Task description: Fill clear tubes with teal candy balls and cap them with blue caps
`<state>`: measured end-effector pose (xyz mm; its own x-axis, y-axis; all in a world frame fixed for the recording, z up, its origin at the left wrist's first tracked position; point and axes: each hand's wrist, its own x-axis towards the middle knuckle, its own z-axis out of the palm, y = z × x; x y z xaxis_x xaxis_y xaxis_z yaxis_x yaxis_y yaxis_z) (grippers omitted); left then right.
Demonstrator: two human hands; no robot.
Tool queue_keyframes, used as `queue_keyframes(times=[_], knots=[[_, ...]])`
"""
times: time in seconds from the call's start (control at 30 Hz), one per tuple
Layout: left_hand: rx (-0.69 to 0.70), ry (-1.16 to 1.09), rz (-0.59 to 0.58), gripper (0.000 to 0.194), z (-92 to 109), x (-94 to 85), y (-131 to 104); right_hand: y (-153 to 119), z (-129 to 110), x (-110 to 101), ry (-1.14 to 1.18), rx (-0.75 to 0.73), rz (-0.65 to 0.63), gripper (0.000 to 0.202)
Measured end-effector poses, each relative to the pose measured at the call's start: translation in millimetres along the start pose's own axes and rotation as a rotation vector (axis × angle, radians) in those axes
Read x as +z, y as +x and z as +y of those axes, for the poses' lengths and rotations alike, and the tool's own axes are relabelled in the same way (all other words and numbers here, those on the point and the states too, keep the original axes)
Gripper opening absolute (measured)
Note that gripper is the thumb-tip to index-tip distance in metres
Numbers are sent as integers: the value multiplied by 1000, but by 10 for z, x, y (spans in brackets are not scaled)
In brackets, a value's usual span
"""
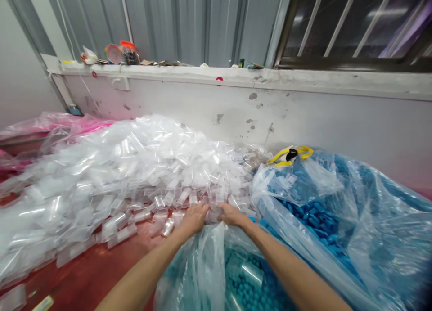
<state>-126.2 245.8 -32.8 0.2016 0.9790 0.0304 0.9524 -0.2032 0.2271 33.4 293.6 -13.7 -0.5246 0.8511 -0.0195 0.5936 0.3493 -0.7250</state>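
Both arms reach forward to the far rim of a clear plastic bag (211,261) that holds small teal balls (251,290) and clear cylinders (251,272). My left hand (196,217) has its fingers curled at the bag's edge, beside the heap of clear plastic pieces (145,158). A short gap to the right, my right hand (232,214) is also closed at the rim, fingers pointing left. What either hand pinches is too small and blurred to make out.
A large bag (381,230) of blue pieces (315,221) lies on the right, with a yellow strap (283,157) behind it. Pink plastic (84,124) is at the far left. A ledge (189,72) with small items runs along the wall above the red surface (84,270).
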Motion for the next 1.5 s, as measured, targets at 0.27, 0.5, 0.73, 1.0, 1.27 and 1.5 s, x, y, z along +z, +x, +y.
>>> queue_keyframes(times=[0.27, 0.5, 0.73, 1.0, 1.27, 1.5], knots=[[-109, -158, 219, 32, 184, -333, 20, -738, -359, -730, 261, -90, 283, 21], [160, -396, 75, 26, 859, -815, -685, -1471, -395, -868, 395, 115, -11, 18], [290, -2, -88, 75, 1178, -419, -960, -1608, -250, -671, 189, 86, -78, 19], [615, 8, 8, 63, 1282, -156, -1173, -1737, -360, -390, 466, 261, -652, 13], [617, 258, -115, 57, 1246, -415, -1372, -1789, -204, -523, 534, 330, -747, 22], [327, 319, -3, 64, 1229, -300, -1401, -1736, -292, -396, 131, 169, -78, 48]])
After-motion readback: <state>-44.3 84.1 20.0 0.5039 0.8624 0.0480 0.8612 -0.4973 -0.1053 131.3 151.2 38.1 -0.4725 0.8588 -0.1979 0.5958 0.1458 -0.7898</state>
